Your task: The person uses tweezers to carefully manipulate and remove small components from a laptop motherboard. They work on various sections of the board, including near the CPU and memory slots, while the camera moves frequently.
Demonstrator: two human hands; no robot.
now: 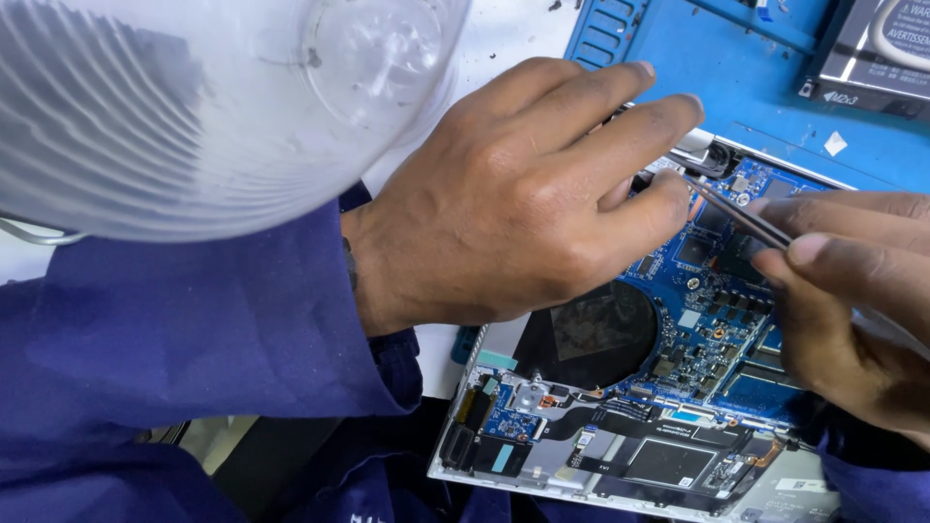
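With the back cover already off and the board still in place, the left hand (pixel 523 194) rests curled, fingertips down, on the opened silver laptop's blue circuit board (pixel 697 329), while the right hand (pixel 843 300) beside it pinches slim metal tweezers (pixel 741 215) whose tips sit under the left fingers.

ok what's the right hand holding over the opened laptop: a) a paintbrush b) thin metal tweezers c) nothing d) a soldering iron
b: the right hand pinches thin metal tweezers whose tips reach toward the blue circuit board beside the left hand's fingertips.
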